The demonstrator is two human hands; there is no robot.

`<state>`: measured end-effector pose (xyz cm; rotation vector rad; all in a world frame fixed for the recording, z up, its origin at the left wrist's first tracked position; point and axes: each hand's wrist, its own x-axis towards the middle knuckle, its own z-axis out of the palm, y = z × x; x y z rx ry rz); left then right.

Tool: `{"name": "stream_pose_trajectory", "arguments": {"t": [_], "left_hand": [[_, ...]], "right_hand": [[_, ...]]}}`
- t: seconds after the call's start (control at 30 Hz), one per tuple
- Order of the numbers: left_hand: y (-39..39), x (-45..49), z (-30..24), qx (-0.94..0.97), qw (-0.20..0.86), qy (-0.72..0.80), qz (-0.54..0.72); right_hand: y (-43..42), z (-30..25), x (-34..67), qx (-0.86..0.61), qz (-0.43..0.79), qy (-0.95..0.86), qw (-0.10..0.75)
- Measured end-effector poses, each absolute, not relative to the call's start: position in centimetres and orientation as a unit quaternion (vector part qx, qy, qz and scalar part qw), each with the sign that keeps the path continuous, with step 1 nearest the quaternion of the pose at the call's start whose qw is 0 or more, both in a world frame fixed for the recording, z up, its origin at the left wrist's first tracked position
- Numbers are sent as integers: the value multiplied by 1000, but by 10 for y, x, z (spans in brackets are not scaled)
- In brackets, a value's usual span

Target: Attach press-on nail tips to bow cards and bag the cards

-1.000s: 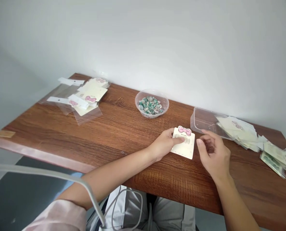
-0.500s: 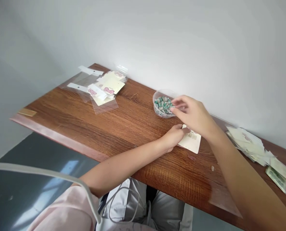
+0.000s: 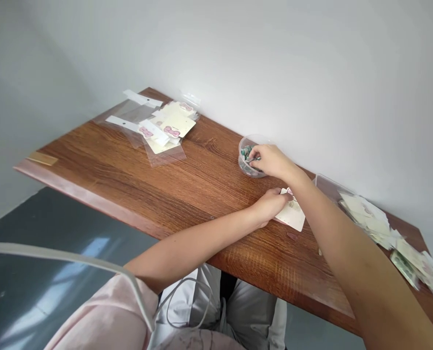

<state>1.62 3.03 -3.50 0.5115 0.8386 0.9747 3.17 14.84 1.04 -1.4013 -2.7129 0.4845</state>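
At the far left of the wooden tabletop (image 3: 103, 184) lies a loose heap of clear poly bags (image 3: 165, 156) with white header strips (image 3: 123, 123), mixed with cream backing cards (image 3: 174, 127) printed with pink bows. That film should be limp and slippery, so I would take it by a strip. Right of the heap, my left hand (image 3: 271, 204) rests on a single cream card (image 3: 292, 216), fingers (image 3: 284, 196) together on top; the thumb is hidden, so I cannot tell whether they pinch it. The card looks light and fairly stiff, best held by an edge. Just beyond that hand sits a clear plastic bowl (image 3: 246, 167) of small teal-and-silver pieces (image 3: 246, 151). My right hand (image 3: 271, 161) reaches into it, fingertips (image 3: 252, 159) drawn close together, though I cannot tell whether they have a piece. These look hard, slick and easy to fumble, so a tight fingertip pinch suits them. Further right are a clear plastic tub (image 3: 331, 187), a stack of cards (image 3: 366, 218), and filled packets (image 3: 404, 268).
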Motion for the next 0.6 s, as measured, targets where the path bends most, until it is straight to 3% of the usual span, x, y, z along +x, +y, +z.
{"name": "stream_pose_trajectory", "arguments": {"t": [0.27,0.6], "left_hand": [[35,16,-39,235,762,403,449],[37,8,-34,248,751,412,453]], "right_hand": [[148,21,49,-491,217,-837,107],[114,76,129,-519,303,-753,269]]}}
